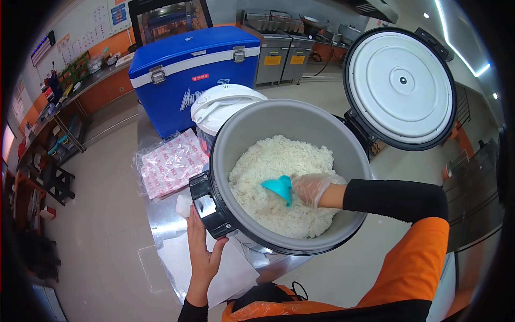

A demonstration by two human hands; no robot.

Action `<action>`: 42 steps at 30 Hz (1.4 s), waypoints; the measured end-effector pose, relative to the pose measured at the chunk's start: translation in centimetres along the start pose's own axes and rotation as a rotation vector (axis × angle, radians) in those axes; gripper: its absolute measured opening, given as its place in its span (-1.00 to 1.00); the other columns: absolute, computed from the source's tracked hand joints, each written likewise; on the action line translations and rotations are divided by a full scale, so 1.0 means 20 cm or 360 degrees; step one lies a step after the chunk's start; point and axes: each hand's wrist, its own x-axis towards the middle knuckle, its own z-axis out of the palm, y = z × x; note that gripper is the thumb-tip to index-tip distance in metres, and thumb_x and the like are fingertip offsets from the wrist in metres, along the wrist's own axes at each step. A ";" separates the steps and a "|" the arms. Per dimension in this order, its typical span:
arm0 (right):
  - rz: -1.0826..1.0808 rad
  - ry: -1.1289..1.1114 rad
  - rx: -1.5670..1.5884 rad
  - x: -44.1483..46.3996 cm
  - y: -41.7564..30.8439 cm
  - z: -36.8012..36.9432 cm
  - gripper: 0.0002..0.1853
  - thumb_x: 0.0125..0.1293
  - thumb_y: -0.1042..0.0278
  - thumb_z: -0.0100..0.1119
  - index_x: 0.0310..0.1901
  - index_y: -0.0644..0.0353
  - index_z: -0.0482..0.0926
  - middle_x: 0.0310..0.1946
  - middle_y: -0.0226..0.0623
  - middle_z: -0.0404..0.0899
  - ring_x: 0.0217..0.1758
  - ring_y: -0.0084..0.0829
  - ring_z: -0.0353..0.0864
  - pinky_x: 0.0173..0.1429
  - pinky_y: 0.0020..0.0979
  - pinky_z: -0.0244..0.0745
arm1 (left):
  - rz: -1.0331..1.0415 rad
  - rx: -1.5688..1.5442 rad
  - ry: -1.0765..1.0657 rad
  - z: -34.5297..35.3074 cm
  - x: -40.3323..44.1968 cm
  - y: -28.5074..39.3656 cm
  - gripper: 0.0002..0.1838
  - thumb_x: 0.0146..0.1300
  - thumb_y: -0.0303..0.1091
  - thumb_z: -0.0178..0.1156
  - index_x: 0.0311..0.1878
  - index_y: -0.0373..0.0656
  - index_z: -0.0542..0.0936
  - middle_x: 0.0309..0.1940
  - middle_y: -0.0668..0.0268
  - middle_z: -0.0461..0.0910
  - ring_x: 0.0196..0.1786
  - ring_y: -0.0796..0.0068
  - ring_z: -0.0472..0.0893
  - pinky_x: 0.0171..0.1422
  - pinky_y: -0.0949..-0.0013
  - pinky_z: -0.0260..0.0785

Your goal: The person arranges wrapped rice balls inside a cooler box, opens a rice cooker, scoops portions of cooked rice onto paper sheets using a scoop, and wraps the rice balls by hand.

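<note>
A large round cooker with a grey inner pot holds white rice. Inside it, my right hand, in a clear plastic glove, is closed on a turquoise scoop, whose bowl rests against the rice. My left hand is bare, its thumb apart from the fingers, and touches the cooker's outer side beside the black latch. Something white and rounded lies by its fingertips; I cannot make out what it is. The cooker's lid stands open at the upper right.
Behind the cooker are a blue cooler box and a smaller white-lidded container. Pink-printed wrappers in plastic and white paper sheets lie on the metal table. Fryers stand farther back.
</note>
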 end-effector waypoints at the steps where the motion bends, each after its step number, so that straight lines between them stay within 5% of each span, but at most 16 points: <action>1: 0.0073 -0.0131 0.0256 -0.06 -0.06 -0.14 -0.66 0.27 0.41 -0.08 -0.04 0.55 0.40 -0.52 -0.09 0.57 -0.48 -0.28 0.60 -0.40 -0.40 0.49 | -0.0025 -0.0054 -0.0013 -0.01 0.00 0.01 -0.11 0.13 -0.18 0.28 0.43 -0.36 0.08 0.43 -0.11 0.10 0.49 -0.10 0.07 0.53 0.07 -0.18; 2: 0.0343 -0.0236 0.0476 -0.11 -0.13 -0.29 -0.68 0.27 0.42 -0.05 -0.06 0.54 0.40 -0.46 -0.03 0.59 -0.39 -0.24 0.64 -0.34 -0.36 0.50 | -0.0046 -0.0108 -0.0022 -0.01 0.01 0.01 -0.12 0.13 -0.17 0.28 0.42 -0.36 0.11 0.42 -0.11 0.12 0.48 -0.10 0.09 0.53 0.07 -0.16; 5: 0.0207 0.0002 0.0827 -0.13 -0.21 -0.17 -0.80 0.12 0.44 0.09 -0.27 0.40 0.50 -0.47 -0.01 0.63 -0.40 -0.11 0.67 -0.35 -0.14 0.52 | -0.0096 -0.0223 -0.0007 -0.01 0.00 0.00 -0.18 0.10 -0.17 0.33 0.37 -0.33 0.24 0.38 -0.06 0.21 0.45 -0.06 0.16 0.49 0.08 -0.06; 9: 0.0158 0.0137 0.1272 -0.16 -0.23 -0.16 -0.77 0.18 0.40 0.06 -0.22 0.43 0.49 -0.39 0.07 0.64 -0.36 -0.06 0.67 -0.30 -0.13 0.52 | -0.0146 -0.0328 -0.0015 -0.01 0.00 -0.01 -0.26 0.07 -0.19 0.36 0.30 -0.29 0.36 0.33 -0.01 0.31 0.41 -0.01 0.23 0.44 0.12 0.03; 12: 0.0403 -0.0081 0.1328 -0.14 -0.28 -0.26 -0.74 0.22 0.31 0.08 -0.27 0.40 0.53 -0.37 0.10 0.63 -0.33 -0.05 0.68 -0.30 -0.14 0.53 | -0.0204 -0.0392 0.0003 -0.01 -0.01 -0.01 -0.29 0.09 -0.18 0.35 0.28 -0.29 0.38 0.30 -0.01 0.35 0.39 -0.01 0.26 0.43 0.12 0.06; 18: 0.0059 -0.0018 0.1024 -0.02 -0.28 -0.40 -0.67 0.33 0.21 0.02 -0.38 0.36 0.56 -0.53 0.05 0.57 -0.34 -0.03 0.66 -0.33 -0.15 0.51 | -0.0114 -0.0243 0.0015 -0.01 -0.01 0.00 -0.32 0.09 -0.23 0.35 0.26 -0.29 0.40 0.28 -0.01 0.36 0.35 0.00 0.29 0.41 0.13 0.08; 20: -0.0065 0.0124 0.0737 0.00 -0.31 -0.27 -0.63 0.38 0.14 0.00 -0.26 0.39 0.49 -0.54 0.08 0.55 -0.44 -0.07 0.64 -0.34 -0.15 0.49 | -0.0124 -0.0201 0.0013 -0.02 -0.01 0.01 -0.31 0.07 -0.26 0.36 0.27 -0.29 0.39 0.28 -0.01 0.36 0.35 0.00 0.29 0.40 0.13 0.09; 24: 0.0213 0.0242 0.1311 -0.14 -0.33 -0.39 -0.60 0.41 0.11 -0.01 -0.22 0.41 0.45 -0.53 0.09 0.55 -0.49 -0.08 0.62 -0.35 -0.15 0.48 | -0.0088 -0.0055 -0.0016 -0.06 0.01 0.06 -0.24 0.02 -0.28 0.40 0.30 -0.29 0.36 0.25 -0.01 0.39 0.33 0.01 0.30 0.38 0.13 0.11; 28: 0.0406 0.0050 0.1283 -0.20 -0.38 -0.54 -0.61 0.41 0.13 -0.01 -0.19 0.43 0.46 -0.51 0.11 0.56 -0.44 -0.04 0.63 -0.32 -0.16 0.49 | -0.0071 0.0069 0.0020 -0.05 0.01 0.08 -0.20 0.01 -0.26 0.42 0.33 -0.30 0.32 0.22 0.00 0.42 0.32 0.01 0.32 0.36 0.11 0.12; 31: 0.0263 0.0041 0.0973 -0.16 -0.40 -0.57 -0.59 0.40 0.12 -0.02 -0.13 0.45 0.44 -0.47 0.12 0.57 -0.41 -0.04 0.64 -0.30 -0.15 0.50 | -0.0087 -0.0005 0.0079 -0.04 0.03 0.13 -0.52 0.03 -0.35 0.38 0.05 -0.26 0.54 0.14 0.00 0.45 0.26 0.02 0.38 0.31 0.16 0.19; 35: 0.0259 -0.0066 0.0864 -0.07 -0.40 -0.49 -0.54 0.40 0.08 -0.04 -0.07 0.47 0.41 -0.45 0.06 0.58 -0.47 -0.14 0.63 -0.34 -0.18 0.50 | -0.0081 -0.0082 0.0126 -0.05 0.04 0.16 -0.52 0.06 -0.35 0.36 0.07 -0.28 0.52 0.15 0.00 0.44 0.27 -0.01 0.37 0.33 0.14 0.17; 36: 0.0250 -0.0082 0.0861 -0.08 -0.38 -0.50 -0.53 0.41 0.07 -0.05 -0.06 0.47 0.41 -0.44 0.04 0.58 -0.50 -0.18 0.63 -0.35 -0.20 0.49 | -0.0063 0.0030 0.0046 -0.06 0.04 0.16 -0.46 0.12 -0.31 0.32 0.16 -0.32 0.46 0.20 -0.03 0.40 0.31 -0.03 0.32 0.37 0.14 0.13; 39: 0.0665 -0.0304 0.1882 -0.14 -0.33 -0.56 -0.56 0.42 0.08 -0.05 -0.04 0.42 0.42 -0.45 -0.09 0.55 -0.60 -0.36 0.56 -0.44 -0.29 0.47 | 0.0184 0.0076 -0.0124 -0.12 0.05 0.09 -0.03 0.14 -0.21 0.33 0.46 -0.38 -0.02 0.31 -0.11 0.28 0.33 -0.03 0.30 0.39 0.16 0.11; 42: 0.0777 -0.0278 0.2340 -0.20 -0.28 -0.49 -0.63 0.43 0.07 -0.04 -0.05 0.26 0.44 -0.51 -0.37 0.43 -0.68 -0.58 0.37 -0.54 -0.49 0.36 | 0.0028 -0.0170 -0.0107 -0.14 -0.06 -0.05 -0.06 0.24 -0.25 0.23 0.48 -0.36 -0.16 0.44 -0.12 0.05 0.45 -0.04 0.14 0.48 0.14 -0.02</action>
